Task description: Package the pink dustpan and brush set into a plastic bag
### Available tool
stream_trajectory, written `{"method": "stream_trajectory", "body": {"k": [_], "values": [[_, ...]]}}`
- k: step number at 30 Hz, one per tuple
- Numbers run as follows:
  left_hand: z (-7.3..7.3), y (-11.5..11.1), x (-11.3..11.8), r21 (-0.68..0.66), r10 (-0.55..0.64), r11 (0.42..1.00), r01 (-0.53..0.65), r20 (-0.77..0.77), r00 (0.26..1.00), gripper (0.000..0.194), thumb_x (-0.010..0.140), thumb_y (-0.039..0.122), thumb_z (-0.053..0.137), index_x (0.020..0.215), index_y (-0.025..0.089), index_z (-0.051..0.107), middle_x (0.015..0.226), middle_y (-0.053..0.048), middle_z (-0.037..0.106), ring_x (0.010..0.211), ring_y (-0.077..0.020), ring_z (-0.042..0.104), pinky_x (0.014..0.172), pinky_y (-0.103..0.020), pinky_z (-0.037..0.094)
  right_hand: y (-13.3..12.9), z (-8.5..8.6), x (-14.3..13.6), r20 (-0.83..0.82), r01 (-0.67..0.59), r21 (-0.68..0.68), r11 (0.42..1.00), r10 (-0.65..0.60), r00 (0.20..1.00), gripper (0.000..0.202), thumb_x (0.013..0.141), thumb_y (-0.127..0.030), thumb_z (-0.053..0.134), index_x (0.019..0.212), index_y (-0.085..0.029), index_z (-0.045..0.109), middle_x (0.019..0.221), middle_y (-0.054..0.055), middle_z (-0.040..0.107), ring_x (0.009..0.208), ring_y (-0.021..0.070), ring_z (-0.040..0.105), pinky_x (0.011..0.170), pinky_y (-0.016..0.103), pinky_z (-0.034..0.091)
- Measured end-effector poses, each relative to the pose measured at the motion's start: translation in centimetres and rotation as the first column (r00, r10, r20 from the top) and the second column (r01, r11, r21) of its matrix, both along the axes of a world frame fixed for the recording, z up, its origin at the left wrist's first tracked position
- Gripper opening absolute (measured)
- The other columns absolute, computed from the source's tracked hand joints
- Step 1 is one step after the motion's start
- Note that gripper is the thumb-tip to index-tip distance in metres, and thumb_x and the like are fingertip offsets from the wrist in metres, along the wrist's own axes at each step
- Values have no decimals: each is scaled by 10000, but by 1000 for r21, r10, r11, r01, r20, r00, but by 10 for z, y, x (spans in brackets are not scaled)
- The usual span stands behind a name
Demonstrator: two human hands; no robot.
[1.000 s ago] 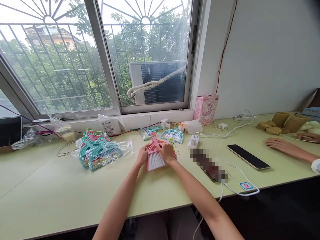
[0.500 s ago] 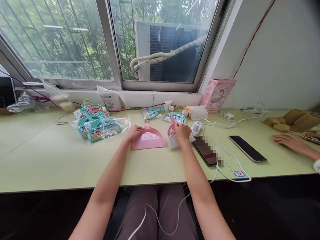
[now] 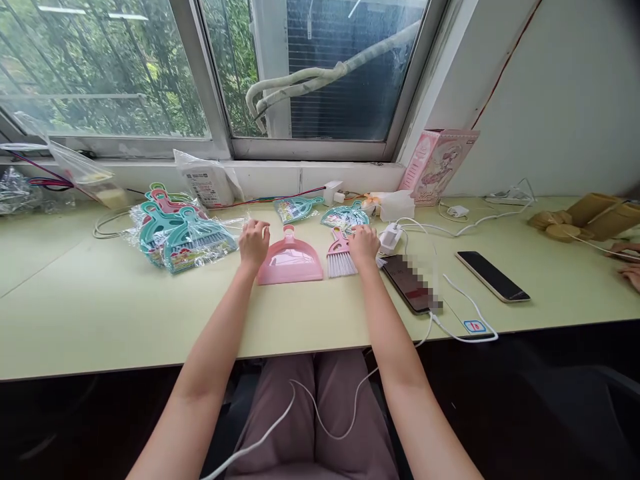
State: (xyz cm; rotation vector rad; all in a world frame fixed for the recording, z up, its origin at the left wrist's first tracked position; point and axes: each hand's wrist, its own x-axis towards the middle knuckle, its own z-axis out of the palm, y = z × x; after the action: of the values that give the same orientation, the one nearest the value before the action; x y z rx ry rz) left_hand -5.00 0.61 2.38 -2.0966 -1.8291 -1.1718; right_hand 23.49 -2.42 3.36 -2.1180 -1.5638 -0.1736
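A pink dustpan (image 3: 291, 264) lies flat on the table, its looped handle pointing at the window. Beside its left edge is my left hand (image 3: 254, 244), fingers loosely bent and apart, holding nothing. To the right of the dustpan lies a small pink hand brush (image 3: 341, 261) with pale bristles towards me. My right hand (image 3: 365, 245) rests at the brush's right side with loosely curved fingers and covers part of that area. Some pale bristles also show just right of my wrist; whether they belong to the same brush is hidden.
Wrapped teal dustpan-and-brush sets (image 3: 187, 240) lie at left, and more wrapped sets (image 3: 346, 216) lie behind. Two phones (image 3: 493, 276), a white charger (image 3: 390, 237) and cables are at right. A pink box (image 3: 440, 167) stands by the wall. Another person's hand (image 3: 631, 263) is at far right.
The brush, held by my right hand before, now lies flat on the table. My left hand has come off the dustpan to its left. The other person's hand has drawn back to the right.
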Motion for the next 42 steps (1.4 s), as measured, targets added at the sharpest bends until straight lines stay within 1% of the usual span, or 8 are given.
{"method": "stream_trajectory", "body": {"k": [5,13,19,24,29,36,39,42], "values": [[7,1,-3,16,63,998,-64,72,995,259,920,331,460,991,223,684,1165,-119,583,1173,-322,482,962,-443,367,7,-20,14,-53,-34,-130,991,27,998,335,894,-181,457,1137,-172,688,1289,163,562,1207,307,448,968,449,378],[-10,8,-9,-174,-109,979,105,-18,994,306,767,485,668,630,212,687,1122,-120,608,1186,-375,434,1009,-524,290,21,-33,27,-233,-72,-95,993,48,971,252,876,-155,518,1024,-145,723,1186,154,617,1127,273,500,921,371,398],[-6,13,-13,-172,-17,984,46,167,986,273,794,469,634,708,209,641,961,-100,650,1038,-314,542,941,-445,372,15,-8,19,-309,-123,234,964,194,931,263,898,-149,475,1047,-140,692,1143,143,647,1070,244,543,917,356,408],[0,22,-19,-159,108,987,-15,594,797,208,929,395,448,1005,210,503,964,-80,631,901,-224,606,811,-341,447,8,12,5,-514,-451,383,806,592,621,196,885,-263,543,1013,-156,647,1002,81,674,814,156,591,781,296,467],[-1,24,-13,-96,13,989,109,806,592,252,929,406,450,1085,209,459,1133,-102,620,1039,-199,606,839,-298,478,6,12,-18,-605,-584,420,694,694,390,283,852,-432,593,991,-189,635,971,42,657,734,118,575,689,251,488],[-6,0,36,-52,-379,748,661,784,491,447,889,460,517,1243,188,480,1142,-114,665,1036,-219,645,873,-353,507,-10,14,-47,-265,-526,447,723,669,694,264,951,-280,425,1083,-211,642,1050,75,665,917,186,603,815,304,467],[-10,-11,56,-11,-512,649,760,733,448,514,824,509,622,1216,191,528,1115,-111,689,1086,-259,642,923,-384,489,-17,14,-54,-129,-444,438,782,543,829,301,976,-235,354,1124,-210,614,1118,99,644,1053,217,567,925,356,414],[-12,-17,64,-4,-559,656,754,669,490,530,765,489,704,1180,183,583,1162,-107,682,1114,-276,630,952,-381,475,-18,12,-56,-42,-366,398,841,415,909,245,969,-272,413,1036,-194,635,1137,118,623,1128,256,518,999,431,337]]}}
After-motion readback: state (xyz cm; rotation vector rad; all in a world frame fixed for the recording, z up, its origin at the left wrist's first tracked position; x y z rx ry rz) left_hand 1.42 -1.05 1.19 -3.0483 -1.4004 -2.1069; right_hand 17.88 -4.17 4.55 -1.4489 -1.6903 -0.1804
